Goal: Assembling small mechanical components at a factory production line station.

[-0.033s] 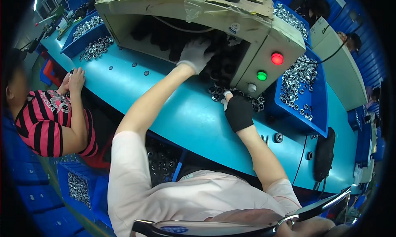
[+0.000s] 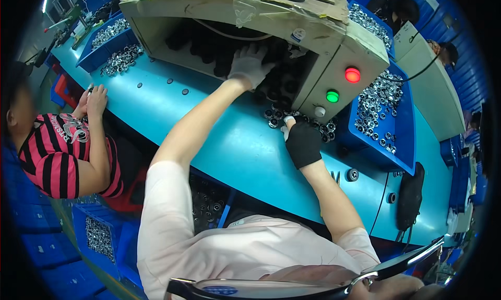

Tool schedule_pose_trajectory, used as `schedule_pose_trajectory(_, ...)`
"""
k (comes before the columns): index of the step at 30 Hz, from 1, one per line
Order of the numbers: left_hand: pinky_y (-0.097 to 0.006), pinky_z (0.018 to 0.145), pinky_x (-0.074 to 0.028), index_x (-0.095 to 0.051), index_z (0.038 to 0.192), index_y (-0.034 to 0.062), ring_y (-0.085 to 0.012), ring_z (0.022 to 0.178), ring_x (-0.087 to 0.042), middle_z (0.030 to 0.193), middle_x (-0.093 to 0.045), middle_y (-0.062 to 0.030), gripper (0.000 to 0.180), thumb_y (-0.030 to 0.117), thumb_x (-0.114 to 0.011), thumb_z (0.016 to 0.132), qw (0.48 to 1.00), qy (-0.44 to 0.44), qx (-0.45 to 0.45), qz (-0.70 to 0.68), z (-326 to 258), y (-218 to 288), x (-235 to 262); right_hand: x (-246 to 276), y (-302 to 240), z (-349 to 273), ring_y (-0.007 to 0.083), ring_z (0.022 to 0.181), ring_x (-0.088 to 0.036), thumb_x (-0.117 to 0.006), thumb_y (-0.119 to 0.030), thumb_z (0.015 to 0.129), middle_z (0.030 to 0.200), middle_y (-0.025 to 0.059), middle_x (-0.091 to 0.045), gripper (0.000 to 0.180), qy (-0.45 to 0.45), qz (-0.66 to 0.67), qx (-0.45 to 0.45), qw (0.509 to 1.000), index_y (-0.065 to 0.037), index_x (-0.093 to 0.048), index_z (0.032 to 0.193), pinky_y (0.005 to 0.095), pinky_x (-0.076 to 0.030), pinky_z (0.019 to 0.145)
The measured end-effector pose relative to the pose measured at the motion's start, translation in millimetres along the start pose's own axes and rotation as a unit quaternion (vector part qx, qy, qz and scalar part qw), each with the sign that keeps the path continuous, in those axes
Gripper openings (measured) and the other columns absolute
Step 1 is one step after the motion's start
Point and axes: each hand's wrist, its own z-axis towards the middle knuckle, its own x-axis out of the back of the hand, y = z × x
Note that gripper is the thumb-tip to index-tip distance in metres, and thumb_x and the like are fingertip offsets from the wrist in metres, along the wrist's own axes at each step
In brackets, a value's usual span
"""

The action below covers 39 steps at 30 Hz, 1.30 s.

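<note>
My left hand (image 2: 249, 69), in a white glove, reaches into the dark opening of a beige box-like machine (image 2: 334, 65). Its fingers are spread over a pile of dark round parts (image 2: 282, 83), with nothing seen in its grasp. Just outside the opening's right end, my right hand (image 2: 303, 144) wears a black glove that leaves the fingertips bare. Its thumb, with a white covering, touches or lies close to small black-and-silver round parts (image 2: 273, 122) on the blue table (image 2: 229, 143). The other fingers of that hand are mostly hidden.
On the right stands a blue bin (image 2: 404, 138) with shiny metal rings. A red lamp (image 2: 352, 74) and a green lamp (image 2: 332, 96) glow on the machine. A black pouch-like object (image 2: 410, 198) lies at the right. A co-worker (image 2: 68, 154) sits at the left, handling something small.
My left hand has shifted very slightly within the opening, its fingers a little more spread. My right hand stays almost in place.
</note>
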Motion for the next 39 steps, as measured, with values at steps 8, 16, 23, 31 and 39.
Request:
schedule_pose_trajectory(8, -0.043, 0.101, -0.037, -0.056, 0.125, 0.0125, -0.0308, 0.122, -0.048, 0.133, -0.05, -0.0141, 0.054, 0.049, -0.049, 0.085, 0.995, -0.078, -0.064, 0.02, 59, 21, -44, 20, 4, -15, 0.0292, 0.066, -0.06, -0.061, -0.007, 0.074, 0.096, 0.0143, -0.058, 0.03, 0.046, 0.073, 0.032, 0.996, -0.005, -0.06, 0.104, 0.0387, -0.047, 0.053)
schedule_pose_trajectory(16, -0.041, 0.091, -0.045, -0.065, 0.108, 0.01, -0.0329, 0.104, -0.059, 0.11, -0.064, -0.0142, 0.037, 0.034, -0.055, 0.082, 0.992, -0.031, -0.108, 0.051, 108, -16, -97, 28, 2, -35, 0.0302, 0.073, -0.06, -0.063, -0.004, 0.075, 0.098, 0.0138, -0.055, 0.04, -0.006, 0.125, 0.027, 0.992, -0.005, -0.058, 0.115, 0.0391, -0.048, 0.056)
schedule_pose_trajectory(23, -0.041, 0.091, -0.045, -0.063, 0.11, 0.0105, -0.0311, 0.106, -0.058, 0.111, -0.063, -0.0136, 0.036, 0.028, -0.058, 0.079, 0.978, 0.056, -0.119, 0.165, 80, -9, -41, 24, 6, -32, 0.0341, 0.083, -0.058, -0.063, -0.006, 0.078, 0.1, 0.0182, -0.055, 0.036, -0.017, 0.165, 0.024, 0.986, 0.002, -0.054, 0.113, 0.0419, -0.049, 0.066)
schedule_pose_trajectory(31, -0.033, 0.061, -0.055, -0.054, 0.123, -0.0011, -0.03, 0.09, -0.066, 0.118, -0.059, -0.0137, 0.044, 0.027, -0.062, 0.09, 0.713, -0.076, 0.349, -0.603, -15, 51, 46, 22, 12, -31, 0.037, 0.086, -0.057, -0.062, -0.006, 0.079, 0.103, 0.0222, -0.053, 0.027, -0.018, 0.239, -0.015, 0.971, 0.004, -0.053, 0.103, 0.0439, -0.049, 0.069)
schedule_pose_trajectory(39, -0.032, 0.063, -0.058, -0.058, 0.112, -0.0006, -0.026, 0.072, -0.065, 0.091, -0.062, -0.0132, 0.035, 0.027, -0.061, 0.091, 0.496, -0.139, 0.386, -0.765, -79, 103, 46, 17, 16, -32, 0.0387, 0.079, -0.062, -0.064, -0.004, 0.079, 0.094, 0.0212, -0.061, 0.025, 0.112, 0.304, -0.033, 0.945, 0.0, -0.059, 0.103, 0.0417, -0.05, 0.068)
